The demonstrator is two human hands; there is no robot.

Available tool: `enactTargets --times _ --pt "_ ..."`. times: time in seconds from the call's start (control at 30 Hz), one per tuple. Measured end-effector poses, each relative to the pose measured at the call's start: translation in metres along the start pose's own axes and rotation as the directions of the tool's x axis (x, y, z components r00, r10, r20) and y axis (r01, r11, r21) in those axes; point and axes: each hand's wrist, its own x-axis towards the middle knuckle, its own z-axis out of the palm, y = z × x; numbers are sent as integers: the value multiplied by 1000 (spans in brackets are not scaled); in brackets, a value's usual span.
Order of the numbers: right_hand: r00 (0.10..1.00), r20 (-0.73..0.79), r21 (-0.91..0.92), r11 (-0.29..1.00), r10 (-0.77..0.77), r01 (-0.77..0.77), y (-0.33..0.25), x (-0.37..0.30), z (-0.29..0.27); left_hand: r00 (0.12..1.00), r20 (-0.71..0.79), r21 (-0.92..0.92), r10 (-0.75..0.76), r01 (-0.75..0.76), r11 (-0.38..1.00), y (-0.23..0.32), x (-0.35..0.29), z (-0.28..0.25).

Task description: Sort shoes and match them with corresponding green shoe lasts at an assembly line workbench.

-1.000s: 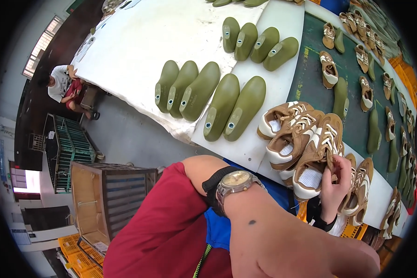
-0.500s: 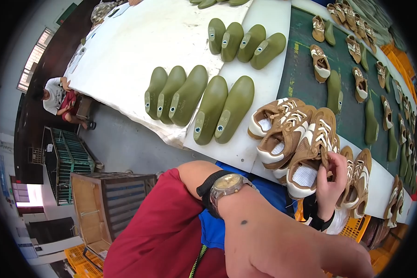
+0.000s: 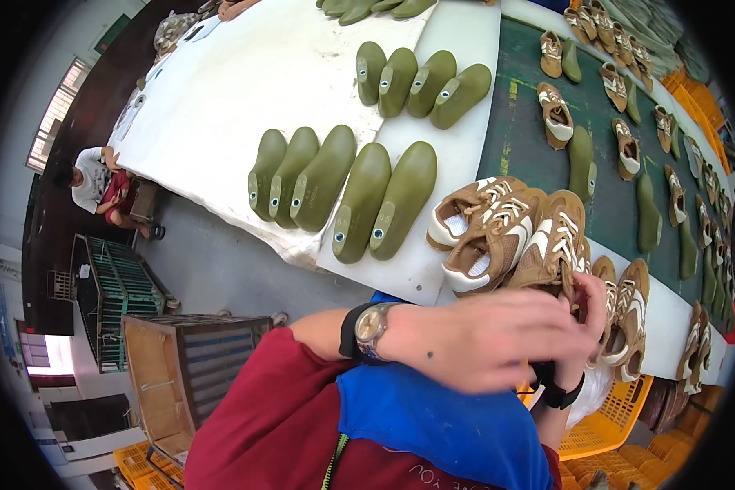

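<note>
A tan sneaker with white stripes and laces (image 3: 551,245) is in front of me at the board's edge, its opening toward me. My right hand (image 3: 592,306), with a black band at the wrist, has its fingers closed on the collar by the laces. My left hand (image 3: 498,335), wearing a watch, reaches across over the heel; its fingers are smeared by motion and cover the opening. More tan sneakers (image 3: 490,245) stand close on the left, and another pair (image 3: 629,314) on the right. Several green shoe lasts (image 3: 404,200) lie further left.
A green belt (image 3: 518,122) carries sneakers and lasts along the right. Beyond the lasts spreads a white-covered table (image 3: 245,73). A yellow crate (image 3: 621,416) stands below on the right, a wooden cabinet (image 3: 151,367) at lower left. Another person (image 3: 94,184) sits at far left.
My left hand has swung up from the lower right to the sneaker, now covering its opening. The right hand stays at the collar. The view has shifted slightly.
</note>
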Motion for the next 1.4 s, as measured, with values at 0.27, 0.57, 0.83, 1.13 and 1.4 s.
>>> enactTargets --times 0.27,0.57,0.83,1.13,1.4 --pt "1000 5 14 1000 17 -17 5 -5 -3 826 -497 740 -265 563 368 -64 -113 -36" --pt "1000 13 50 999 10 -10 9 -4 0 399 -845 257 -355 887 383 -105 -202 -67" --pt "1000 5 87 996 20 -20 17 -7 -2 254 -855 98 -453 935 340 -101 -200 -74" --pt "999 21 37 999 -40 39 18 -11 -7 202 -860 65 -469 954 291 -99 -199 -72" --pt "998 -53 49 999 -17 19 15 -9 -9 222 -850 68 -478 945 319 -100 -197 -75"
